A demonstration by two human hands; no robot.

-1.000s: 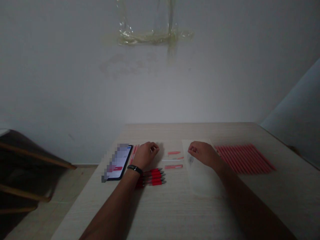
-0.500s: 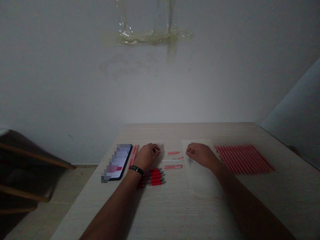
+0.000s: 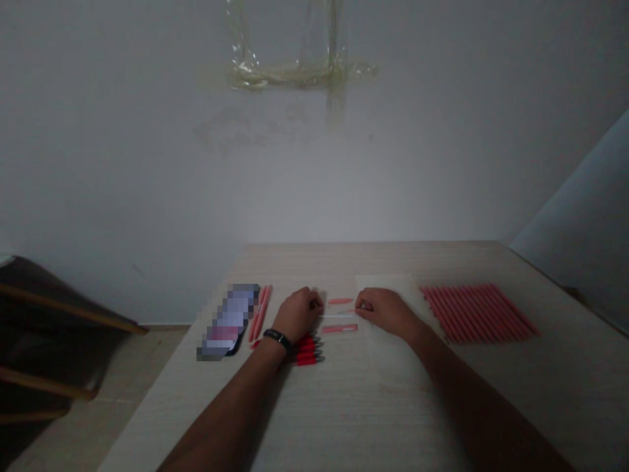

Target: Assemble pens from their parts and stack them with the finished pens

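My left hand, with a black band on its wrist, rests curled on the wooden table at the left end of a few small pen parts: a short red piece, a thin white refill and a longer red piece. My right hand is curled at their right end, its fingertips touching the white refill. Whether either hand pinches a part is hidden by the fingers. A bunch of assembled red pens lies just below my left wrist.
A phone lies left of my left hand, with two pink pen barrels beside it. A sheet of white paper sits under my right forearm. A row of several pink barrels lies at the right. A dark chair stands at the left.
Both hands have moved inward toward the small pen parts between them; the left shifted right, the right shifted left off the paper's top.
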